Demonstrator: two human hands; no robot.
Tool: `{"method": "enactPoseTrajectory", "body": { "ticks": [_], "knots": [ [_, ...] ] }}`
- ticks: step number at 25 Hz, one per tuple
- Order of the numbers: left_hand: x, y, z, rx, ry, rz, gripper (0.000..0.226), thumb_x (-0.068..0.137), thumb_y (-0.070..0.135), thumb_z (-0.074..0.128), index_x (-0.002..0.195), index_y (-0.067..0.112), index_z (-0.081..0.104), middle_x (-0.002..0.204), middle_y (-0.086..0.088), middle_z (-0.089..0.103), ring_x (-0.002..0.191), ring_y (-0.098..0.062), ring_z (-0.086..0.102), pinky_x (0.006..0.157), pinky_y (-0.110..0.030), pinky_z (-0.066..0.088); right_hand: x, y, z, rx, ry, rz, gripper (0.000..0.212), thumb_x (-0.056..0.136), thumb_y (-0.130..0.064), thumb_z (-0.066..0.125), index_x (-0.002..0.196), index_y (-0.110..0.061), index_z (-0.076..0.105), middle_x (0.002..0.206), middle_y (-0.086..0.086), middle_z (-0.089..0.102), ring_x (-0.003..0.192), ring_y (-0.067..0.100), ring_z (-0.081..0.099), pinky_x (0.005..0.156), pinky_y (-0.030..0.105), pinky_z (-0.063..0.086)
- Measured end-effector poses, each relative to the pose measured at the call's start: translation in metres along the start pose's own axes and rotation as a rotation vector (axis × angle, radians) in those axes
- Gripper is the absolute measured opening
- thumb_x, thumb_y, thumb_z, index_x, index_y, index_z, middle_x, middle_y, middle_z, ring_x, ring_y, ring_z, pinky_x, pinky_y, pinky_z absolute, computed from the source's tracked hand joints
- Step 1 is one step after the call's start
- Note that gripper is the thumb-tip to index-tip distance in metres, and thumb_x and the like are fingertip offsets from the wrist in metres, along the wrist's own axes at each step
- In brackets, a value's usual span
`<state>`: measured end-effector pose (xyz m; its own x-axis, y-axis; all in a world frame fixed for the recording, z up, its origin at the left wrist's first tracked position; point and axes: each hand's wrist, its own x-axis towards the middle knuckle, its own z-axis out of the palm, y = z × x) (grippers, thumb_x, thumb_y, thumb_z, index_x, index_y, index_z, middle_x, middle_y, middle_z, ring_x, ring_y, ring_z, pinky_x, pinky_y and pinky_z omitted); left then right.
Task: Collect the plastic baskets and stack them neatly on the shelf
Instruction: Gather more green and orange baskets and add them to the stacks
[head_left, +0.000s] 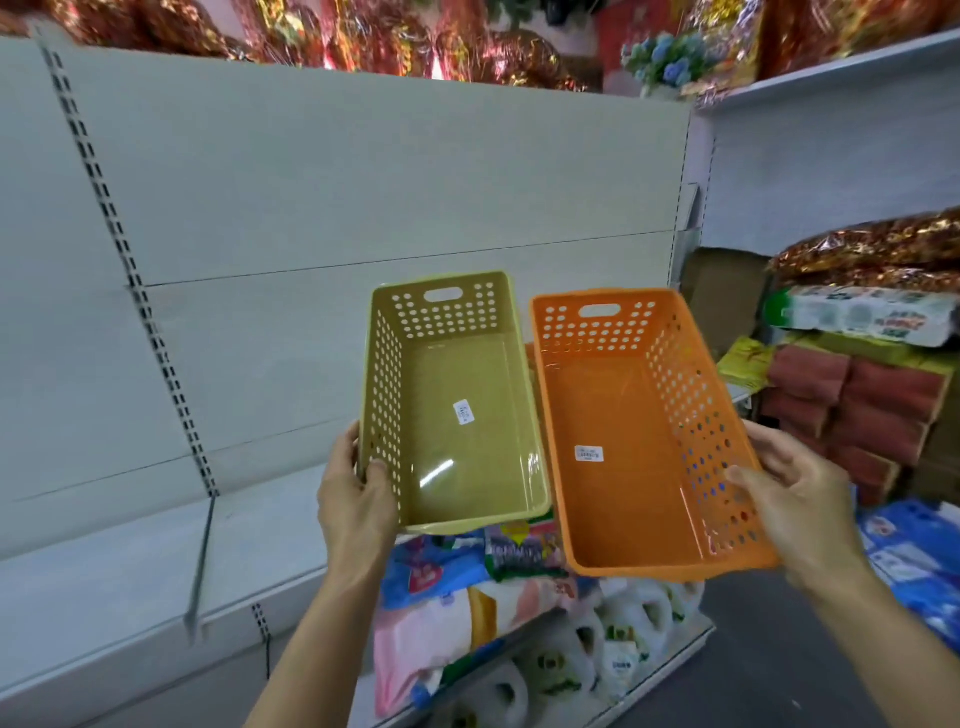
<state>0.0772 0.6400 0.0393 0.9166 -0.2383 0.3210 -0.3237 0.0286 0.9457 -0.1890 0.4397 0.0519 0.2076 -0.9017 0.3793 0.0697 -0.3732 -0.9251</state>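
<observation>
Hands come first in view, each gripping a plastic basket by its side wall. The left hand (356, 499) is closed on the yellow basket (457, 415), thumb hooked over the rim and pressed against the inside of the perforated left wall, the other fingers hidden behind that wall. The right hand (795, 499) is closed on the orange basket (623, 447), thumb lying on the inside of its right wall near the close corner, fingers wrapped around the outside. Both baskets are held in the air, open side toward the camera, side by side with their long edges nearly touching; whether they actually touch cannot be told. Each has a white sticker on its floor and a handle slot in the far end wall, beyond the fingertips. Below the hands and the near ends of the baskets lie packs of tissue and toilet paper (519, 623) on a low ledge. Left of the left hand's fingers runs a pale grey shelf (130, 561) with a slotted upright above it. Right of the right hand's fingers sit stacked red packs (857, 410) and blue packs lower down. Farthest off, above the back panel, shiny red and gold foil decorations (363, 36) fill the top.
</observation>
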Motion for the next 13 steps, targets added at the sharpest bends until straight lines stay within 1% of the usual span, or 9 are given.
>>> {"method": "enactPoseTrajectory", "body": {
  "ticks": [2,3,5,6,7,8,10,12,13],
  "knots": [
    [0.021,0.004,0.035,-0.019,0.016,0.019,0.045,0.095,0.007,0.044,0.131,0.032,0.055,0.112,0.004,0.070,0.101,-0.022,0.067,0.091,-0.053,0.055,0.032,0.012,-0.003,0.007,0.031,-0.011,0.051,0.082,0.015,0.055,0.118,-0.019,0.064,0.096,0.000,0.069,0.070,-0.001,0.066,0.066,0.022,0.057],
    [0.033,0.005,0.054,-0.029,0.024,0.025,0.045,0.095,0.007,0.044,0.131,0.031,0.055,0.111,0.003,0.070,0.100,-0.022,0.068,0.091,-0.054,0.055,0.052,0.019,-0.002,0.010,0.031,-0.017,0.052,0.081,0.014,0.056,0.115,-0.024,0.066,0.099,0.003,0.069,0.073,0.001,0.067,0.068,0.026,0.058],
    [0.056,0.005,0.088,-0.044,0.040,0.038,0.046,0.094,0.007,0.043,0.132,0.030,0.054,0.112,0.002,0.069,0.101,-0.022,0.067,0.091,-0.054,0.055,0.092,0.033,0.002,0.011,0.019,-0.030,0.056,0.080,0.012,0.057,0.098,-0.039,0.070,0.101,0.002,0.071,0.082,0.008,0.069,0.074,0.031,0.057],
    [0.066,0.002,0.106,-0.052,0.051,0.044,0.046,0.094,0.007,0.042,0.132,0.030,0.053,0.112,0.002,0.069,0.101,-0.023,0.067,0.091,-0.054,0.055,0.113,0.039,0.005,0.006,0.012,-0.035,0.059,0.080,0.012,0.057,0.090,-0.045,0.070,0.101,-0.001,0.071,0.085,0.010,0.069,0.076,0.031,0.057],
    [0.074,0.001,0.122,-0.059,0.059,0.050,0.047,0.094,0.005,0.042,0.132,0.030,0.053,0.112,0.003,0.069,0.101,-0.023,0.067,0.091,-0.054,0.055,0.133,0.045,0.008,0.001,0.008,-0.038,0.061,0.080,0.011,0.057,0.088,-0.048,0.070,0.099,-0.006,0.071,0.084,0.007,0.069,0.074,0.027,0.058],
    [0.084,0.000,0.139,-0.059,0.070,0.051,0.047,0.094,0.004,0.042,0.132,0.029,0.054,0.112,0.004,0.069,0.101,-0.022,0.067,0.091,-0.053,0.055,0.156,0.049,0.013,0.004,-0.002,-0.041,0.061,0.080,0.010,0.058,0.088,-0.049,0.069,0.098,-0.012,0.070,0.080,0.003,0.069,0.070,0.021,0.058],
    [0.100,-0.003,0.163,-0.059,0.093,0.037,0.046,0.096,0.003,0.042,0.133,0.027,0.054,0.112,0.004,0.068,0.103,-0.020,0.066,0.092,-0.051,0.055,0.192,0.054,0.023,0.015,-0.012,-0.055,0.056,0.082,0.009,0.058,0.097,-0.044,0.068,0.092,-0.019,0.069,0.073,-0.004,0.068,0.061,0.013,0.056],
    [0.114,-0.007,0.182,-0.052,0.125,0.037,0.044,0.098,0.004,0.043,0.135,0.024,0.053,0.113,0.003,0.068,0.104,-0.019,0.066,0.093,-0.049,0.055,0.222,0.061,0.035,0.040,-0.027,-0.073,0.054,0.083,0.008,0.058,0.114,-0.036,0.063,0.094,-0.018,0.067,0.071,-0.007,0.067,0.058,0.012,0.055],
    [0.120,-0.009,0.191,-0.034,0.144,0.038,0.044,0.098,0.004,0.043,0.136,0.023,0.053,0.111,0.005,0.068,0.104,-0.018,0.066,0.093,-0.048,0.055,0.238,0.065,0.042,0.050,-0.033,-0.076,0.052,0.084,0.006,0.058,0.120,-0.032,0.061,0.096,-0.017,0.066,0.071,-0.007,0.067,0.057,0.012,0.055]
  ]
}}
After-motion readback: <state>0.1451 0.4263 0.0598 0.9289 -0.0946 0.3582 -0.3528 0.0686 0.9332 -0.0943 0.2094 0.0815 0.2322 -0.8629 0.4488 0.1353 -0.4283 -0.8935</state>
